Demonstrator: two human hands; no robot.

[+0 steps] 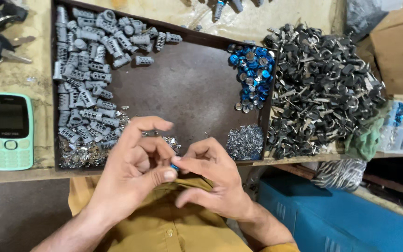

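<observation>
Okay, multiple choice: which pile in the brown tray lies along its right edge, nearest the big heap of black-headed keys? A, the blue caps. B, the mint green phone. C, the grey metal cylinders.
A: the blue caps sit against the right wall of the tray, next to the keys; the grey cylinders fill its left side.

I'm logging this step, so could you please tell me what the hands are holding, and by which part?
A small blue part is pinched between the left hand and right hand. The fingers cover most of it, so the gripped part cannot be told.

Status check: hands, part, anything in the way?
Left hand and right hand pinch one small blue part. Held over tray edge. Nothing blocking.
</observation>
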